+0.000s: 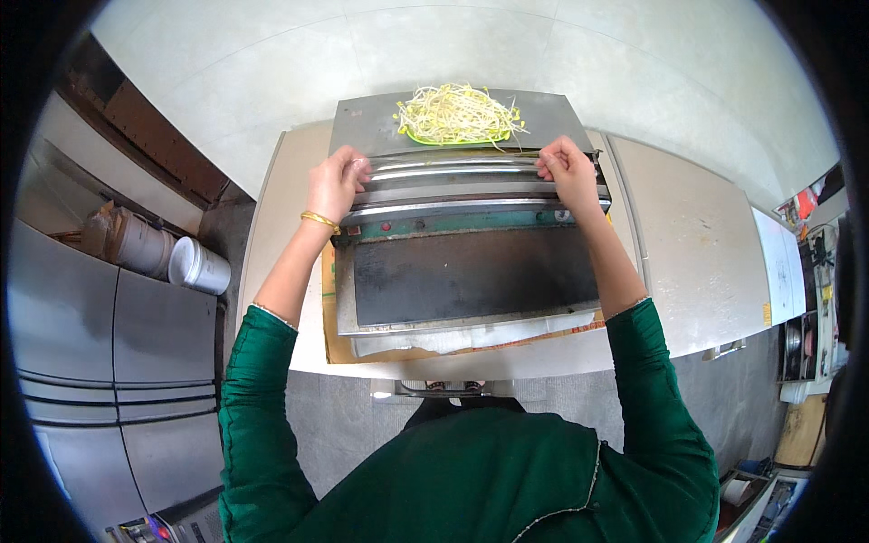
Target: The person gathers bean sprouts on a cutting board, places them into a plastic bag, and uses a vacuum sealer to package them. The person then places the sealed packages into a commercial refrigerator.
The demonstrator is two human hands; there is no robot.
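Note:
A film wrapping machine (475, 271) with a dark flat plate lies before me. My left hand (338, 180) pinches the left side of a clear plastic film (451, 165) at the machine's roller section. At the film's right side, the fingertips of my right hand (569, 173) are closed on it. The film spans shiny between both hands. Just beyond it, a heap of bean sprouts (458, 114) rests on a bright green tray (451, 142), on the machine's grey rear panel (366, 125). A few sprouts hang over the tray's right edge.
The machine sits on cardboard (339, 349) on a light worktop (699, 251). A wall (434, 47) stands behind it. At left are a white lidded bucket (199, 265) and a steel cabinet (163, 326). Shelving with kitchen items (801, 346) stands at far right.

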